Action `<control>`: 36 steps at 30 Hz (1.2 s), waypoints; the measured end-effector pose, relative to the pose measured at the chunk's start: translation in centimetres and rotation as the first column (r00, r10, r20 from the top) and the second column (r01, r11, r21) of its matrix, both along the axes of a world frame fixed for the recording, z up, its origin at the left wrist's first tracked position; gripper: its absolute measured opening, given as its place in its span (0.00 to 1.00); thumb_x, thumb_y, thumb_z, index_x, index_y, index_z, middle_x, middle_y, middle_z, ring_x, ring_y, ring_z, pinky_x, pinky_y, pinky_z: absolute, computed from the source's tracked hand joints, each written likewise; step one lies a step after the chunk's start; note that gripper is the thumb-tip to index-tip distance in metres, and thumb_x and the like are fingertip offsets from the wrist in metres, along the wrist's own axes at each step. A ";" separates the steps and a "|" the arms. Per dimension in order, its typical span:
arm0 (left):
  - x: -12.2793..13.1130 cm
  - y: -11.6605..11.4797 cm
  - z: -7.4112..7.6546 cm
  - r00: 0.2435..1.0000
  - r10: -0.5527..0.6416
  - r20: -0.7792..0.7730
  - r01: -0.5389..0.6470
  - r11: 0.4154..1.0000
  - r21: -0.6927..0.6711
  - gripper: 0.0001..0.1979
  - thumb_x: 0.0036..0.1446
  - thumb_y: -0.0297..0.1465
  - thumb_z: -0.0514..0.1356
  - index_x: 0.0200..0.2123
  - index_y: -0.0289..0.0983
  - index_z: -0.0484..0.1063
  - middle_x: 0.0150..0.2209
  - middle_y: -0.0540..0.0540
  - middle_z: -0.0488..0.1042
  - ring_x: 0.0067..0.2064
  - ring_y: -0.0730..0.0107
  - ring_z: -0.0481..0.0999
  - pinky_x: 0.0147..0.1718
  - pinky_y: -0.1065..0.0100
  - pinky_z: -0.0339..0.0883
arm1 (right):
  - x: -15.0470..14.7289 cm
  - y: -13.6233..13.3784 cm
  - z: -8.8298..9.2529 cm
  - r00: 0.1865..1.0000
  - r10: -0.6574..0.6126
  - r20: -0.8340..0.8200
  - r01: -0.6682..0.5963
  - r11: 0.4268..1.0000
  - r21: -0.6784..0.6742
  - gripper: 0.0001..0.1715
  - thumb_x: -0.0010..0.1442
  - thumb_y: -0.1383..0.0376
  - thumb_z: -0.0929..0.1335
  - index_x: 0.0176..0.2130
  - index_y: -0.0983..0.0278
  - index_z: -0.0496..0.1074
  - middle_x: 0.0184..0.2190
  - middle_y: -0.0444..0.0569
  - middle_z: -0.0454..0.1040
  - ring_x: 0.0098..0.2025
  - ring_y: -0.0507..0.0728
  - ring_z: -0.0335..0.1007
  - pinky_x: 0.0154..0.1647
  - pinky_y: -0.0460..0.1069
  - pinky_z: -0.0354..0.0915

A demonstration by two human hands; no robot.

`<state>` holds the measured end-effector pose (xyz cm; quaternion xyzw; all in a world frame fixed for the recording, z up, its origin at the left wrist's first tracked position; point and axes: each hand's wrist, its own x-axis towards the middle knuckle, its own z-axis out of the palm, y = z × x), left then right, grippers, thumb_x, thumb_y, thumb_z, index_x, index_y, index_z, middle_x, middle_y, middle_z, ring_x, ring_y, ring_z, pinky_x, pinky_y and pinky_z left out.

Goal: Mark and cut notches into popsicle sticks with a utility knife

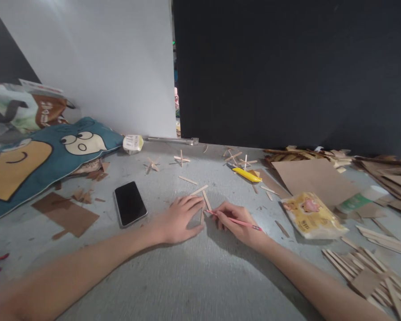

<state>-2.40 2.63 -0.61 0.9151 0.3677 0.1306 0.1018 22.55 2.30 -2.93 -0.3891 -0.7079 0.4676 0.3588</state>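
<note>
Beyond and left of the left hand (178,220) I see a pale panel (107,67) standing upright, while beyond the right hand (240,214) rises a broad black panel (294,71), a narrow gap (176,107) parting the two, and soft light dulls the grey tabletop (194,281) beneath both hands.

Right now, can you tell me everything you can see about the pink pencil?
The pencil is slim, straight and pinkish red, and looks like painted wood. The right hand grips it in a writing hold, its fingers hiding part of the shaft. It slants, with the back end sticking out to the right; a paler band shows near that end. Its tip points left, beside a thin wooden stick; whether they touch is unclear.
</note>
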 end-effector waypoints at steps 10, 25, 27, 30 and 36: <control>-0.1 0.1 -0.1 0.999 -0.018 0.051 0.018 1.000 0.006 0.27 0.71 0.46 0.53 0.68 0.43 0.65 0.68 0.40 0.66 0.70 0.49 0.61 0.67 0.45 0.58 | 0.0 -0.1 0.3 1.000 -0.019 0.004 0.019 0.999 -0.044 0.25 0.70 0.46 0.65 0.35 0.63 0.74 0.24 0.45 0.74 0.26 0.52 0.68 0.28 0.46 0.62; 0.0 0.2 -0.2 0.999 0.000 0.040 0.001 1.000 -0.023 0.27 0.71 0.49 0.53 0.66 0.43 0.67 0.69 0.41 0.66 0.71 0.47 0.61 0.67 0.46 0.58 | 0.0 -0.3 0.6 0.998 -0.021 0.053 0.025 0.997 -0.066 0.26 0.71 0.46 0.64 0.34 0.63 0.74 0.25 0.47 0.75 0.27 0.53 0.69 0.28 0.47 0.62; 0.1 0.2 -0.2 0.999 -0.001 0.034 0.002 1.000 -0.024 0.27 0.71 0.49 0.53 0.66 0.43 0.67 0.69 0.40 0.66 0.71 0.48 0.60 0.67 0.46 0.57 | 0.0 -0.2 0.5 0.999 -0.021 0.048 0.024 0.998 -0.066 0.26 0.71 0.46 0.64 0.34 0.63 0.74 0.25 0.47 0.75 0.27 0.53 0.69 0.29 0.47 0.62; 0.1 0.1 -0.1 1.000 0.004 0.027 -0.003 1.000 -0.028 0.28 0.71 0.48 0.53 0.66 0.41 0.67 0.69 0.40 0.66 0.71 0.48 0.60 0.67 0.46 0.57 | -0.1 -0.2 0.4 0.999 -0.021 0.048 0.024 0.998 -0.065 0.27 0.71 0.46 0.64 0.33 0.63 0.74 0.25 0.47 0.74 0.27 0.53 0.69 0.29 0.47 0.63; 0.1 0.1 -0.2 0.998 -0.005 0.068 0.007 0.999 -0.032 0.27 0.70 0.48 0.54 0.66 0.42 0.68 0.68 0.39 0.66 0.71 0.48 0.60 0.68 0.45 0.57 | -0.3 -0.2 0.7 0.999 -0.031 0.028 0.033 0.997 -0.076 0.27 0.69 0.44 0.65 0.33 0.63 0.74 0.24 0.46 0.74 0.25 0.52 0.67 0.27 0.47 0.63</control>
